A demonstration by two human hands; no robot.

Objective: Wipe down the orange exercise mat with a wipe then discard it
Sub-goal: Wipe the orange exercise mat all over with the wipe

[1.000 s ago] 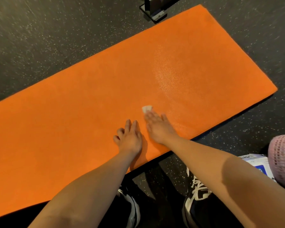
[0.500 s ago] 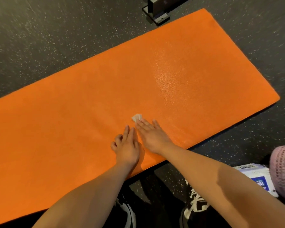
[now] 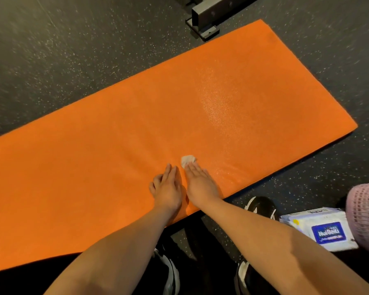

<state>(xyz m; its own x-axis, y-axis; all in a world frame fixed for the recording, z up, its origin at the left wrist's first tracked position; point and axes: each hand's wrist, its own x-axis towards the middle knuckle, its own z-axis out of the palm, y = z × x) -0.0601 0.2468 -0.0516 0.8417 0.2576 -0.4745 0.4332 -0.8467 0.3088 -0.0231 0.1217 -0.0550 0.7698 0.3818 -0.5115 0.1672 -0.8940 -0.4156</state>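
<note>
Orange exercise mat (image 3: 222,92): left hand (image 3: 167,189) flat, right hand (image 3: 200,184) pressing, not gripping, the wadded wipe (image 3: 188,160), which may slip free mid-stroke.

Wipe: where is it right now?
Head view: the wipe lies on the orange mat near its front edge, under the fingertips of the right hand.
</note>
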